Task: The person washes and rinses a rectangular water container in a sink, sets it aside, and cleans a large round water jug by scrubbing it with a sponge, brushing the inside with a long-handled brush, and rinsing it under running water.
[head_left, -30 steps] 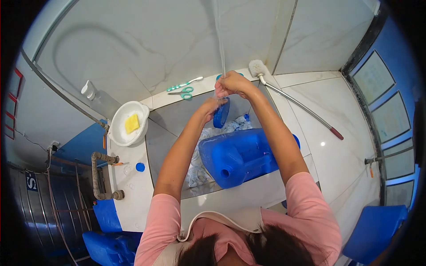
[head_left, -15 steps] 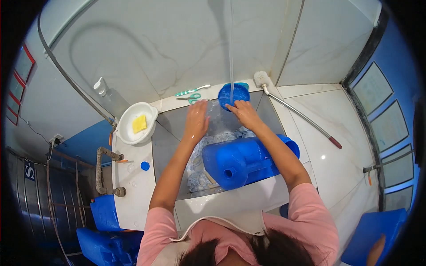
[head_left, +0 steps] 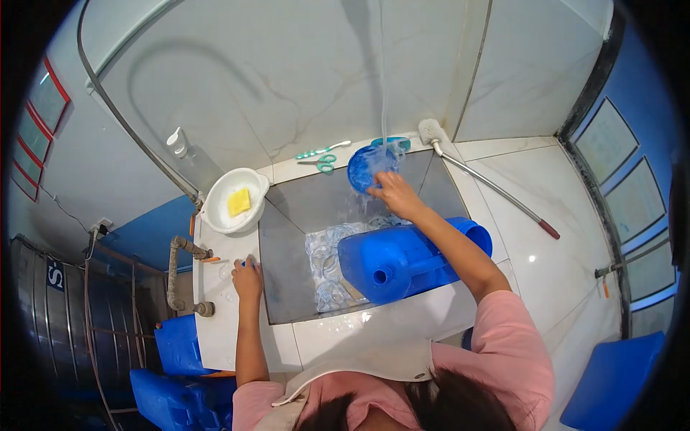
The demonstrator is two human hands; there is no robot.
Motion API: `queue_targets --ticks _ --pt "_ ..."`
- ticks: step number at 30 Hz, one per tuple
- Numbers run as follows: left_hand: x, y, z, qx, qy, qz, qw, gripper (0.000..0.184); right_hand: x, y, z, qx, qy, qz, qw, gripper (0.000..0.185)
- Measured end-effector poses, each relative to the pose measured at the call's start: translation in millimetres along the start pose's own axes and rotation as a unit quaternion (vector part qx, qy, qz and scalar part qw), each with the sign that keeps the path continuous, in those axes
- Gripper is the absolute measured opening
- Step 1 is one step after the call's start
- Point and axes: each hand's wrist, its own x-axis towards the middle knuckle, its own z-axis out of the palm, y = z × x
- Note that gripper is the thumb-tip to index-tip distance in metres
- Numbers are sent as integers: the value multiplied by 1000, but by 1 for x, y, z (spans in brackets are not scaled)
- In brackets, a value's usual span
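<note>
My right hand (head_left: 397, 195) grips the near edge of a round blue lid (head_left: 359, 174), tilted beneath a stream of water (head_left: 384, 79) that splashes off it. My left hand (head_left: 248, 280) is on the white ledge left of the sink, its fingers closed on a small blue cap (head_left: 245, 263), mostly hidden. A blue jug (head_left: 370, 258) lies on its side across the sink (head_left: 284, 237), its small spout facing me and its wide mouth to the right, partly behind my right forearm. Under it, wet patterned material (head_left: 323, 262) covers the sink floor.
A white basin (head_left: 215, 212) with a yellow sponge (head_left: 238, 202) stands at the left corner. Behind the sink lie a toothbrush (head_left: 323, 149), scissors (head_left: 323, 163) and a teal brush (head_left: 395, 143). A long-handled brush (head_left: 496, 188) rests on the right counter.
My left hand has left the water stream and moved down-left to the ledge, closing on the small blue cap. The lid has tilted under the water in my right hand.
</note>
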Motion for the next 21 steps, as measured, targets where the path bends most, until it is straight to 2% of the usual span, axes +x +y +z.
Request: queue_targets --ticks 1,3,4,6,8,9,10,11,12,13,14,15,16,17,19,21 --pt "4 -3 2 -10 -24 7 1000 28 2 -1 0 -1 1 1 1000 33" --pt "7 -4 6 -25 -47 14 998 28 10 1 -2 -25 94 108 989 33" --pt "11 -4 7 -16 -49 17 999 28 12 2 -4 -27 96 109 989 33" --pt "22 5 6 -6 -48 28 998 27 13 8 -9 -23 49 46 997 35" --pt "31 26 9 -130 27 60 989 23 19 13 -8 -19 81 89 993 34" --pt "39 41 12 -132 26 61 989 23 25 15 -5 -10 113 127 985 33" --pt "51 59 13 -322 -51 27 945 21 30 17 -1 -12 112 129 985 33" --pt "61 79 15 -496 -127 -9 859 19 35 18 3 78 135 173 972 30" --pt "65 104 9 -601 -171 -56 779 19 41 20 8 168 157 217 949 26" --pt "68 131 3 -693 -212 -103 681 19 48 24 13 166 159 220 948 26" --pt "76 153 5 -727 -279 -133 614 18 54 28 17 413 179 315 836 21" --pt "82 173 10 -751 -343 -162 540 19 56 33 22 626 188 382 654 17" --pt "87 193 18 -749 -349 -156 541 19 55 35 29 688 214 371 586 14" --pt "91 215 26 -730 -371 -119 561 18 51 39 33 685 224 372 585 14" --pt "96 259 41 -706 -399 -78 579 18 42 32 24 692 240 468 495 12" --pt "96 300 53 -689 -378 -90 612 15 31 39 27 694 243 472 486 10"
